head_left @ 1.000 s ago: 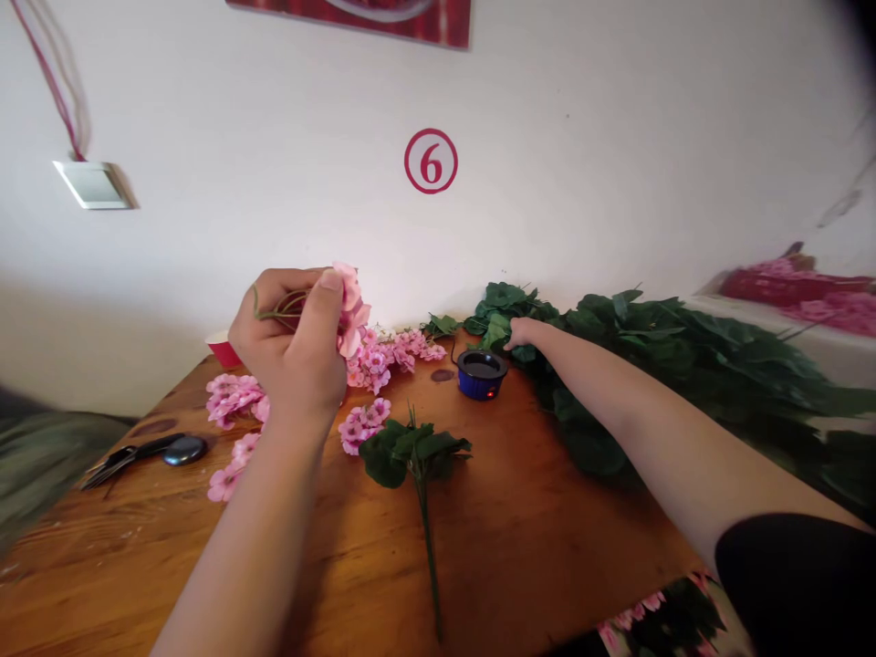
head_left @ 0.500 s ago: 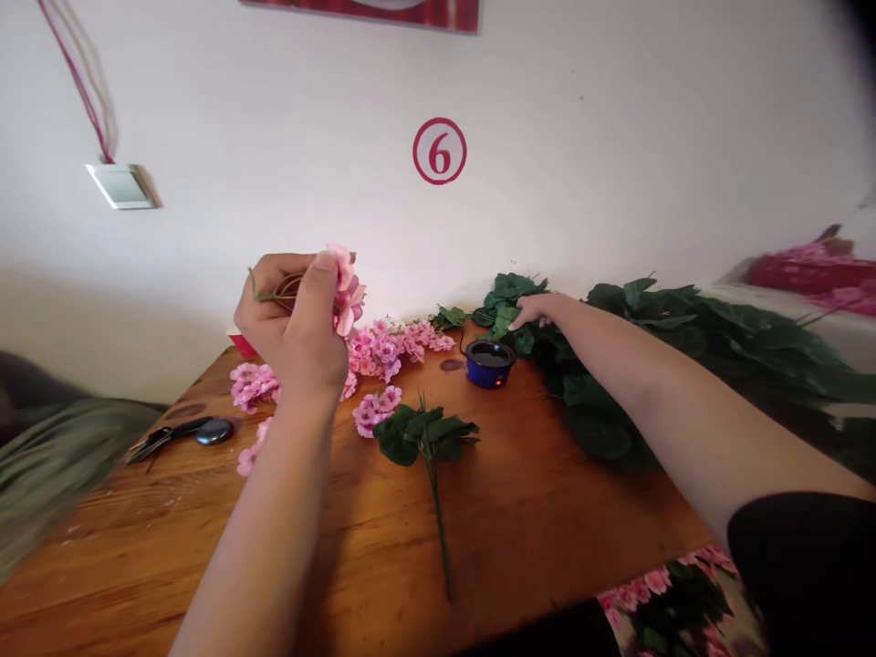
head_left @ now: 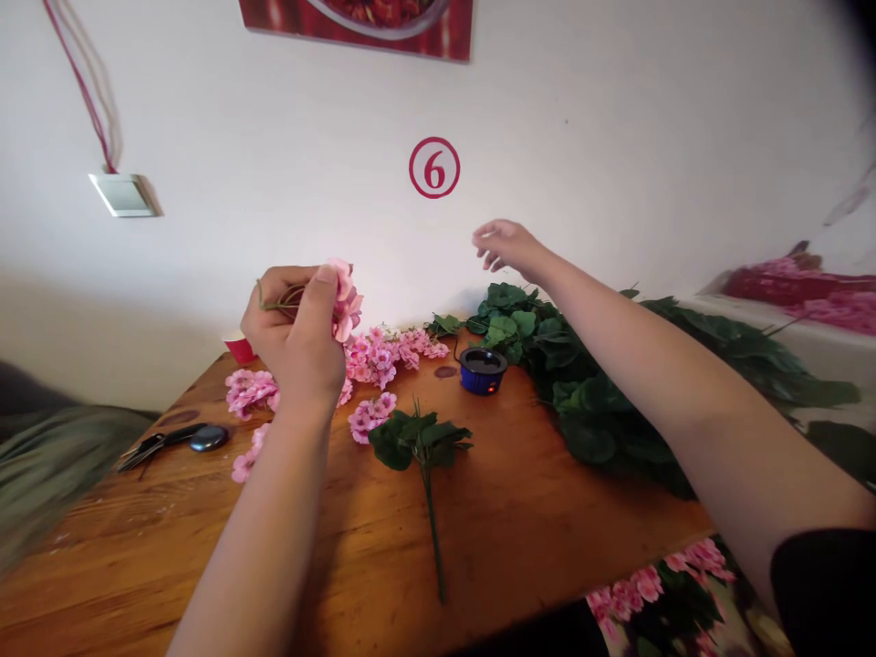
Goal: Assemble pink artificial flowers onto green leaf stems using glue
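Note:
My left hand (head_left: 296, 336) is raised above the wooden table (head_left: 520, 538) and closed around a pink artificial flower (head_left: 346, 301) with thin green stems showing behind the fingers. My right hand (head_left: 505, 246) hovers in the air above the heap of green leaves (head_left: 616, 383), fingers loosely curled and apart, holding nothing that I can see. Below it stands a small blue pot (head_left: 482, 370) with a red light. A leafy green stem (head_left: 421, 456) lies flat in the middle of the table.
Several pink blossom clusters (head_left: 383, 356) lie along the table's back edge. Black scissors (head_left: 157, 443) rest at the left, a red cup (head_left: 239, 347) stands by the wall. More pink flowers (head_left: 657, 584) sit below the table's near right corner.
My right hand has lifted off the leaves beside the blue pot and risen into the air. My left hand has kept the pink flower at about the same place.

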The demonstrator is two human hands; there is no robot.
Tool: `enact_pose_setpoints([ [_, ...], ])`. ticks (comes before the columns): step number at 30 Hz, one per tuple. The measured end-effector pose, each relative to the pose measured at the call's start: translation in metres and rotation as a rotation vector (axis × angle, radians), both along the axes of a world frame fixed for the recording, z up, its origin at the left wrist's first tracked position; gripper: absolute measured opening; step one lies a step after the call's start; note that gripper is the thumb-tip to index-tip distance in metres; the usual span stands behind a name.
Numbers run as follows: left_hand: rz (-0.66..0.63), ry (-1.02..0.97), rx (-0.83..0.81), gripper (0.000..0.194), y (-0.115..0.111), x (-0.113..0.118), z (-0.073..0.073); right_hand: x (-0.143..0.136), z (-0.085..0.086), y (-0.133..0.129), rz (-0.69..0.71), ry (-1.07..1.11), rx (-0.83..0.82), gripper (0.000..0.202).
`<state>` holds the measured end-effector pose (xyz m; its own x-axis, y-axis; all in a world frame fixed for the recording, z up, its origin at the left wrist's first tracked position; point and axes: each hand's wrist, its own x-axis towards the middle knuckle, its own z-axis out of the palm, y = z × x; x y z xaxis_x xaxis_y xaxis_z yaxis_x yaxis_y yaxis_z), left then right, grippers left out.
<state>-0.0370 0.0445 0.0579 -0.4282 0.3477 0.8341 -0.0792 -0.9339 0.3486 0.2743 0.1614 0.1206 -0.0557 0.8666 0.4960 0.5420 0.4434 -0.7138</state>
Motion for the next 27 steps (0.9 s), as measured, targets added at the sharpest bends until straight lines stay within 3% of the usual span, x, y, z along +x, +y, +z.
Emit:
enact_pose_setpoints([
  [3, -0.020, 0.020, -0.005, 0.014, -0.003, 0.000, -0.002, -0.046, 0.018, -0.050, 0.198, 0.256, 0.171, 0.028],
  [5, -0.043, 0.040, 0.027, 0.012, -0.008, 0.003, -0.001, -0.075, 0.017, -0.092, 0.329, 0.401, 0.231, 0.028],
  [8, -0.044, 0.091, 0.128, 0.012, -0.021, 0.010, 0.001, -0.107, 0.002, -0.152, 0.502, 0.534, 0.349, 0.021],
  [11, 0.000, 0.174, 0.157, 0.011, -0.033, 0.016, 0.001, -0.130, -0.022, -0.183, 0.487, 0.674, 0.367, 0.021],
  [14, 0.072, 0.249, 0.202, 0.010, -0.037, 0.021, -0.003, -0.156, -0.045, -0.178, 0.454, 0.792, 0.274, 0.034],
  [17, 0.177, 0.293, 0.248, 0.012, -0.034, 0.025, -0.011, -0.181, -0.062, -0.162, 0.580, 0.843, 0.123, 0.039],
  [20, 0.200, 0.296, 0.246, 0.013, -0.029, 0.028, -0.017, -0.195, -0.071, -0.156, 0.680, 0.887, 0.025, 0.035],
  [23, 0.179, 0.275, 0.240, 0.014, -0.026, 0.033, -0.021, -0.195, -0.074, -0.159, 0.649, 0.935, 0.051, 0.036],
  [27, 0.122, 0.276, 0.210, 0.017, -0.025, 0.042, -0.024, -0.194, -0.081, -0.160, 0.510, 0.873, 0.170, 0.035],
])
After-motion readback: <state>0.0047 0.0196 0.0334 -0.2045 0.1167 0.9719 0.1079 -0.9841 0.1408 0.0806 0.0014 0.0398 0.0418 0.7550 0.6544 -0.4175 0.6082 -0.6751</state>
